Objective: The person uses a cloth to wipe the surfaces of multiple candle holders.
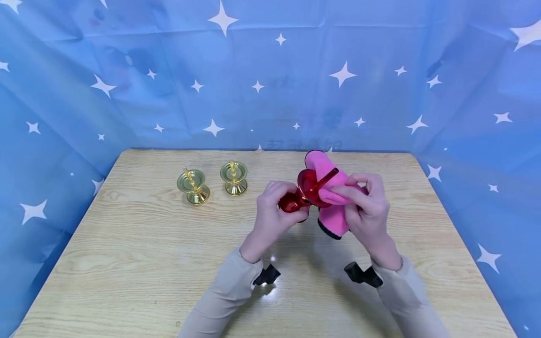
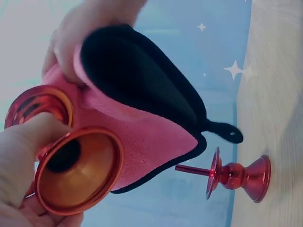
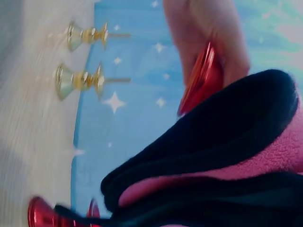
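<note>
- Head view: the red holder [image 1: 306,182] is up above the table, tilted toward the right, between two bare hands; the pink cloth [image 1: 331,219] hides part of its dish.
- Left hand [image 1: 274,206] grasps the holder by its base end, fingers and thumb curled round it; they cover much of the base, though from the left wrist I see its hollow underside facing out.
- Right hand [image 1: 367,206] pinches the cloth against the dish, beside the thin rod [image 1: 329,177]; some of its fingers are lost behind folds.
- Black edging rims the cloth, with a small black loop [image 2: 229,132] at one corner; from the right wrist, the folds block most of the held holder.
- Another red holder [image 2: 239,177] stands upright on the table beyond the cloth, cut off at the bottom of the right wrist view; I can't make it out surely from the head.
- Two gold holders [image 1: 194,185] [image 1: 234,178] stand farther left, near each other but apart.
- Behind the table [image 1: 148,263] hangs a blue star-patterned backdrop [image 1: 270,56].
</note>
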The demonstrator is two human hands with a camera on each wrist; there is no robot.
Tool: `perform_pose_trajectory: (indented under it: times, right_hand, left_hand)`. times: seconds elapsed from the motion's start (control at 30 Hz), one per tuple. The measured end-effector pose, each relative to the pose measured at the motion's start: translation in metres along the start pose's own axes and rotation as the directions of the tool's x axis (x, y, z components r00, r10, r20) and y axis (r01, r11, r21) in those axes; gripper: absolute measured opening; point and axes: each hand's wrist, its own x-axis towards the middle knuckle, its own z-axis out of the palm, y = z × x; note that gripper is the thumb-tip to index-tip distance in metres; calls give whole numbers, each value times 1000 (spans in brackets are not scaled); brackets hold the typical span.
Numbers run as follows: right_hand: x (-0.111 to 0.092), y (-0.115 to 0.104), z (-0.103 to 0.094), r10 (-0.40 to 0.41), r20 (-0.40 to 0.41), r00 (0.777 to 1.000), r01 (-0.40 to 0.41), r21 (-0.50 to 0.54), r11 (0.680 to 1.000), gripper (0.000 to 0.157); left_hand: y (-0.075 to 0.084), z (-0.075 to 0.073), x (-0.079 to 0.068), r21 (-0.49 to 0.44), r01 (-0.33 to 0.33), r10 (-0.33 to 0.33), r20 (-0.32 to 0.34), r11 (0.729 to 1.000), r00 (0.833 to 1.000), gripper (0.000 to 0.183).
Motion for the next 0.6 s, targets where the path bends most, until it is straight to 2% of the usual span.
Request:
perform_pose_trajectory:
  times: [0.1, 0.2, 0.37, 0.43, 0.6]
  right_hand:
    - [6, 12, -2, 1, -39, 999, 0, 9, 1000, 25]
    - [15, 18, -2, -3, -51, 999, 5, 39, 999, 26]
    - [24, 26, 3, -98, 75, 992, 87, 145, 986, 27]
    - [26, 27, 3, -132, 123, 984, 109, 174, 979, 29]
    - [29, 24, 0, -174, 135, 975, 156, 141, 978, 28]
  left_hand:
    - [0, -1, 1, -51, 16, -12, 72, 999, 997, 24]
    - [0, -3, 1, -143, 56, -33, 157, 988, 987, 25]
    - [-1, -4, 2, -272, 129, -53, 272, 954, 961, 25]
    - [-1, -4, 3, -289, 151, -66, 284, 945, 956, 25]
    - [-5, -6, 3, -286, 208, -138, 244, 936, 960, 24]
